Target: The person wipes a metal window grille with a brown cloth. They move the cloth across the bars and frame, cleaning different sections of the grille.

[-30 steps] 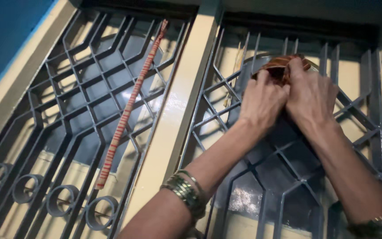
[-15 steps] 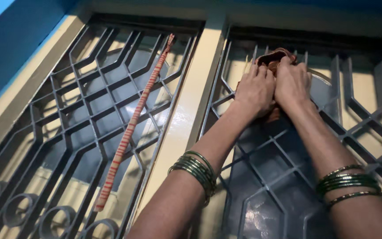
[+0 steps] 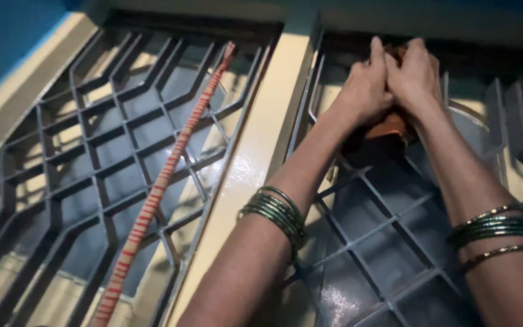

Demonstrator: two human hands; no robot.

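Brown cloth (image 3: 388, 130), soft and bunched, was pressed against top of grey metal window grille (image 3: 388, 242). Left hand (image 3: 364, 91) and right hand (image 3: 416, 75) were closed on cloth, side by side. Grille bars angular, glossy; cream frame post (image 3: 255, 157) smooth. Red-striped stick (image 3: 158, 188) leaned on left grille. Since half second earlier, hands had moved higher, cloth now showing below them.
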